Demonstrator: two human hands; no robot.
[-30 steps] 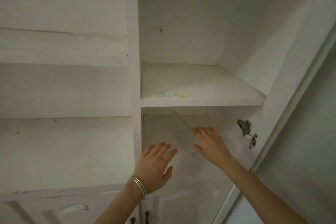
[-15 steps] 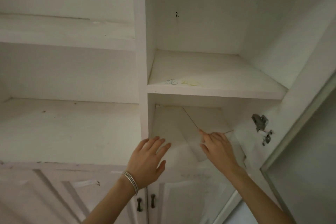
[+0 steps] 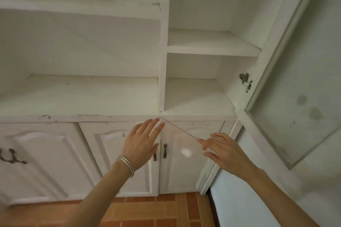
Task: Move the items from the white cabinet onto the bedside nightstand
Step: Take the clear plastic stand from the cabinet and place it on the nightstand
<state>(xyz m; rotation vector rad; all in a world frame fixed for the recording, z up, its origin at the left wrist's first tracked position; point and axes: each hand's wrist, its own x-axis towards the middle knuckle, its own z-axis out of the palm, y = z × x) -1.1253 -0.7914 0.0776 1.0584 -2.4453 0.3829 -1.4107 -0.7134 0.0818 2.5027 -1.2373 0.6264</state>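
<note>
The white cabinet (image 3: 195, 101) fills the view, and its open shelves hold nothing I can see. A thin clear sheet (image 3: 177, 145) hangs tilted in front of the lower doors, its top edge running from the shelf's front lip down to my right hand. My right hand (image 3: 223, 153) pinches the sheet's right edge with fingers and thumb. My left hand (image 3: 142, 142), with a silver bangle at the wrist, is flat with fingers spread at the sheet's left corner; I cannot tell whether it touches. The nightstand is out of view.
A glass-paned cabinet door (image 3: 295, 97) stands open at the right, its hinge (image 3: 245, 81) on the side wall. Shut lower doors with dark handles (image 3: 164, 150) are behind my hands. Red-brown floor tiles (image 3: 147, 212) lie below.
My right hand has drawn the clear sheet out of the lower right compartment and down in front of the lower doors. My left hand followed alongside. The view has tilted downward.
</note>
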